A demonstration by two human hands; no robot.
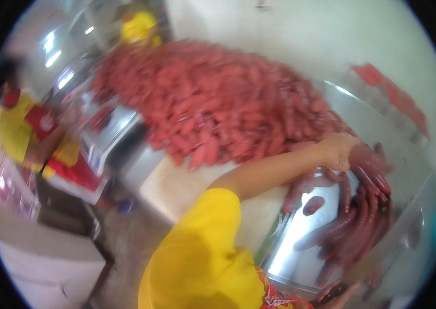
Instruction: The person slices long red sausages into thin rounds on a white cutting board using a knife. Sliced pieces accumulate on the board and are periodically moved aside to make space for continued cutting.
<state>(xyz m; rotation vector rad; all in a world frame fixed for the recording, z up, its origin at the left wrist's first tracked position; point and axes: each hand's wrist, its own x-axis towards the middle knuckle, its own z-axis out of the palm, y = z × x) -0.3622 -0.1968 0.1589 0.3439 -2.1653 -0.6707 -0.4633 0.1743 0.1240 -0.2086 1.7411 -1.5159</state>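
My left arm in a yellow sleeve reaches across to the right. My left hand (337, 150) is closed around a bunch of dark red sausages (369, 164) near the right end of the metal table. Below that bunch, more long sausages (354, 224) lie heaped on the shiny tray (285, 252). One short piece (313, 205) sits apart on the metal. At the lower edge my right hand (347, 297) is partly in view, closed on the dark handle of a knife (364, 272), its blurred blade pointing up and right beside the heap.
A large pile of red sausages (212, 98) covers the table's far part. In front of it lies a white cutting board (169, 188). A co-worker (43, 134) in yellow and red stands at left, another person (139, 28) at the far end. Red-and-clear packages (393, 95) stand along the wall.
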